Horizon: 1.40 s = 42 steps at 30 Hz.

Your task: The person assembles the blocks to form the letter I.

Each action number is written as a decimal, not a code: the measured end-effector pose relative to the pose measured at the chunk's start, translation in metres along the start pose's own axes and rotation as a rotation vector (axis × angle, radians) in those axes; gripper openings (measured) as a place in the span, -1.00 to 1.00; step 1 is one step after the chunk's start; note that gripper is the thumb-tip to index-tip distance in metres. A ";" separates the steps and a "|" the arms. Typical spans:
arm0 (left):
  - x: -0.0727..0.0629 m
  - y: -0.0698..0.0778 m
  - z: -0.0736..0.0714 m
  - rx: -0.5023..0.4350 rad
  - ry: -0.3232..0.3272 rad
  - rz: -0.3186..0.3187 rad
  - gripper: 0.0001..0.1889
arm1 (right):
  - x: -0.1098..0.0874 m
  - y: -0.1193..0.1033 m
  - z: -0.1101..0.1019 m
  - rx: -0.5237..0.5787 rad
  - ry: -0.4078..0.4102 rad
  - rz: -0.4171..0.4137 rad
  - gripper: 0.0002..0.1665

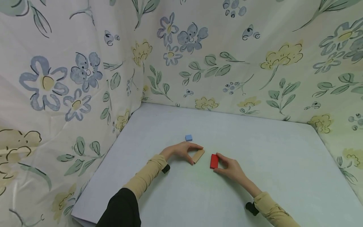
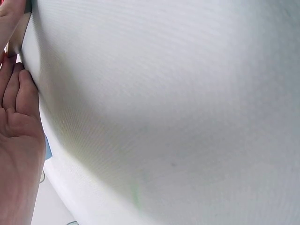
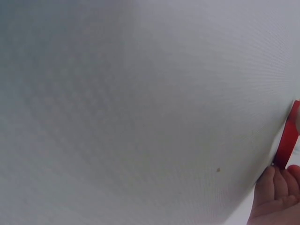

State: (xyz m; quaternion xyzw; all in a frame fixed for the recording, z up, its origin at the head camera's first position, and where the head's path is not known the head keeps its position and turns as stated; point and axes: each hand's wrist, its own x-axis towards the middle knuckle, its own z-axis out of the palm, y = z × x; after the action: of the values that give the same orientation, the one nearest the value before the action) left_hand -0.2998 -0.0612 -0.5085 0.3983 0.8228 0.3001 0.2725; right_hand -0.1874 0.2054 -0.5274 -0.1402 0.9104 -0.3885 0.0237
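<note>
My left hand [image 1: 182,150] holds a plain wooden block [image 1: 198,156] by its two ends, thumb at the near end and fingers at the far end. To its right, my right hand [image 1: 231,166] pinches a red block [image 1: 214,161] between thumb and fingers. The two blocks are apart, with a narrow gap of tabletop between them. A small blue block [image 1: 188,137] sits just beyond the left hand, touched by neither hand. In the right wrist view the red block [image 3: 287,140] shows at the right edge, fingertips against its end. Only part of the wooden block shows in the left wrist view.
Both hands work low over a white table [image 1: 175,195]. A floral curtain [image 1: 215,69] hangs behind the table and along its left side. Black wrist devices [image 1: 251,208] are strapped under the cuffs of the tan sleeves.
</note>
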 end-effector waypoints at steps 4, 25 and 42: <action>0.001 -0.001 0.000 0.002 0.000 0.010 -0.14 | 0.000 0.001 0.000 -0.005 0.005 -0.002 -0.16; 0.000 0.000 -0.001 0.009 -0.002 0.002 -0.14 | 0.000 0.000 -0.001 -0.021 0.008 0.006 -0.15; -0.001 0.001 -0.001 -0.002 0.000 -0.010 -0.14 | -0.002 0.002 -0.006 0.053 0.027 0.019 -0.18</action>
State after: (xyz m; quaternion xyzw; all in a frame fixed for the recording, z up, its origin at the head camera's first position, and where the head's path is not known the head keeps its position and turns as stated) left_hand -0.2996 -0.0616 -0.5074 0.3940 0.8244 0.2997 0.2744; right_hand -0.1865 0.2120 -0.5250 -0.1256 0.9013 -0.4141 0.0190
